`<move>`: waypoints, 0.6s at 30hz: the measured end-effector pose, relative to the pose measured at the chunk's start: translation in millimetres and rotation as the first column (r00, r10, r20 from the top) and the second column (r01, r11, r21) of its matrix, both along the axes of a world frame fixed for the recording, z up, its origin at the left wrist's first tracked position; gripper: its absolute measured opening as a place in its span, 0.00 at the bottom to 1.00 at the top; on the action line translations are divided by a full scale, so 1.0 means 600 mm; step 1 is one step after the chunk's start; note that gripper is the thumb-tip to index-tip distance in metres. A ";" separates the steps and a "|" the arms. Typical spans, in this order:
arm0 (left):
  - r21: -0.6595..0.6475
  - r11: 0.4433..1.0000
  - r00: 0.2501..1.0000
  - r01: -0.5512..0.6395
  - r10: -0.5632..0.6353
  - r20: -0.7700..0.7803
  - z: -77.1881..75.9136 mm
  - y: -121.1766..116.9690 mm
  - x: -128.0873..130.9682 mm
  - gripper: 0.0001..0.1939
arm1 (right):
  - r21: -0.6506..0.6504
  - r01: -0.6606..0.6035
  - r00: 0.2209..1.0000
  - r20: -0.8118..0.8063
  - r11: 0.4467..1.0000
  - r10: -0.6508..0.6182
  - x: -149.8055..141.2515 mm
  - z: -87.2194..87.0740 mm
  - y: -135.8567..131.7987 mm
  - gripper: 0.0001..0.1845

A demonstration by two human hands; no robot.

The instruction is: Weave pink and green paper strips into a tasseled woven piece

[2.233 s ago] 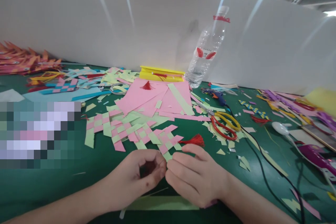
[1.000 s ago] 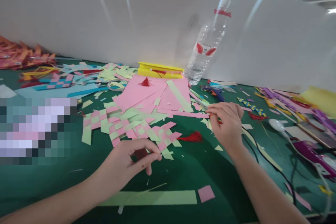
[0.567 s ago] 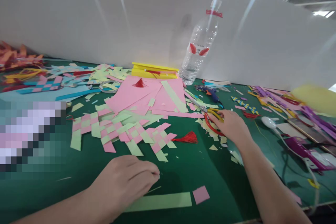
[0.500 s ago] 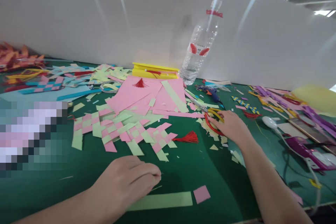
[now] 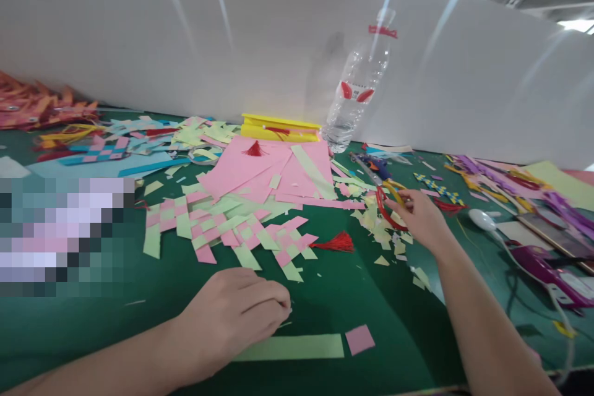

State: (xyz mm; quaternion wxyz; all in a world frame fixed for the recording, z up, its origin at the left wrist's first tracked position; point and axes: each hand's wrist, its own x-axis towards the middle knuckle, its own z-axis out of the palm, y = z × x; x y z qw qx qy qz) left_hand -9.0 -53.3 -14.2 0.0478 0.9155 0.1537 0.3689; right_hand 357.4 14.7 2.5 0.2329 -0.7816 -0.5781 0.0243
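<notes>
Curling into a closed shape, the left hand point(image 5: 245, 309) covers part of a long pale green paper strip point(image 5: 315, 346) on the dark green tabletop point(image 5: 343, 288); whether its pressed-together fingertips pinch anything, I cannot tell. Just beside the strip's right end lies a small pink paper square point(image 5: 360, 340).

Beyond the square and to the right, the right hand point(image 5: 420, 216) grasps metal scissors with red and yellow handle loops point(image 5: 381, 201), its fingers on the yellow loop and the blades pointing away. Pale green paper scraps point(image 5: 381, 235) lie below and beside the loops.

At about the same depth, left of the scissors, sits a woven strip of pink and pale green paper point(image 5: 248, 232), with a bright red thread tassel point(image 5: 338, 242) at its right end. Behind it are flat pink paper sheets point(image 5: 260, 167), bearing a small dark red tassel point(image 5: 255, 149). Farther back come a folded yellow paper piece point(image 5: 250, 128) and a clear plastic bottle with a red-and-white label point(image 5: 346, 117), tilted before the pale grey wall point(image 5: 185, 43).
</notes>
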 end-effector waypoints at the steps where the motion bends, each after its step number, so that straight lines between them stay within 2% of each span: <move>1: -0.005 1.000 1.000 0.001 -0.001 -0.010 -0.001 0.000 0.000 0.08 | 0.021 0.011 0.997 -0.072 1.000 -0.010 -0.001 0.003 -0.001 0.28; 3: -0.013 1.000 1.000 0.003 -0.003 -0.021 -0.002 -0.001 -0.001 0.08 | 0.092 -0.007 0.950 -0.311 0.996 0.035 -0.006 0.009 -0.003 0.28; 5: -0.016 1.000 1.000 -0.002 0.002 -0.019 -0.002 -0.002 -0.002 0.08 | 0.186 -0.049 0.820 -0.553 0.981 0.146 -0.013 0.011 -0.005 0.26; 7: -0.014 1.000 1.000 -0.006 0.005 -0.019 -0.002 -0.002 -0.002 0.08 | 0.241 -0.075 0.718 -0.660 0.968 0.220 -0.021 0.011 -0.005 0.24; 8: -0.012 1.000 1.000 -0.003 0.003 -0.021 -0.002 -0.002 -0.003 0.08 | 0.238 -0.079 0.711 -0.667 0.968 0.222 -0.025 0.010 -0.005 0.24; 10: -0.008 1.000 1.000 0.006 -0.006 -0.026 -0.001 -0.002 -0.004 0.09 | 0.213 -0.062 0.742 -0.644 0.975 0.187 -0.035 0.008 -0.007 0.26; 12: -0.012 1.000 0.999 0.009 -0.009 -0.032 -0.001 -0.003 -0.005 0.10 | 0.186 -0.054 0.805 -0.573 0.981 0.153 -0.047 0.008 -0.010 0.27; 15: -0.024 1.000 0.999 0.003 -0.004 -0.039 0.000 -0.005 -0.006 0.09 | 0.146 -0.134 0.937 -0.302 0.980 0.173 -0.066 0.012 -0.020 0.28; 16: -0.026 1.000 0.999 0.004 -0.005 -0.037 0.001 -0.005 -0.006 0.09 | 0.145 -0.174 0.962 -0.185 0.974 0.200 -0.072 0.015 -0.023 0.29; 18: -0.022 1.000 0.999 0.012 -0.013 -0.033 0.002 -0.006 -0.006 0.09 | 0.175 -0.265 0.964 0.025 0.948 0.264 -0.080 0.019 -0.030 0.28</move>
